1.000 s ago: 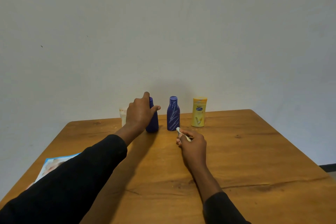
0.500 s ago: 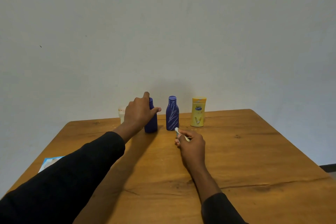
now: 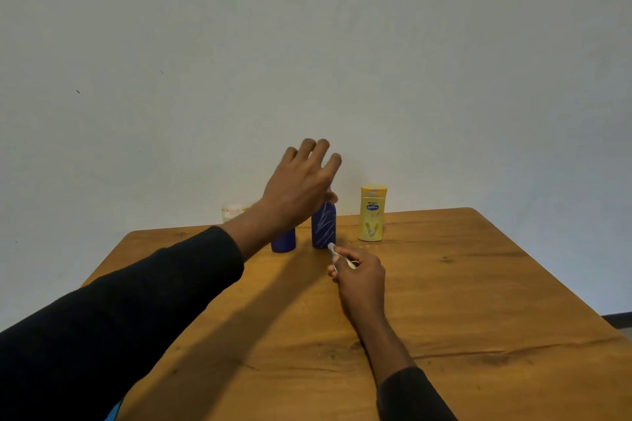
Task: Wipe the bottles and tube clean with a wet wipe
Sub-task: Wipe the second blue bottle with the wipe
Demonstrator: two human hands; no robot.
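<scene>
L hand [image 3: 299, 186] grip spread above streaked blue bottle [image 3: 323, 227]; R hand [image 3: 360, 275] pinches wet wipe [image 3: 342, 258] (resting on desk [image 3: 478, 301]).

The near half of the wooden table [image 3: 478, 335] lies bare, and its whole right side beyond the yellow tube [image 3: 372, 214] gives free passage to the far edge. Along that far edge stand the obstacles in a row: a pale cup [image 3: 232, 210] at left, a dark blue bottle [image 3: 283, 241], a patterned blue bottle [image 3: 323, 227] just beside it with only a narrow gap between, then the tube with a wider gap. The left hand [image 3: 297, 188], fingers spread, hangs over both bottles, blocking approach from above. The right hand [image 3: 359, 275], closed on a wet wipe [image 3: 337, 253], rests just in front of the patterned bottle.
</scene>
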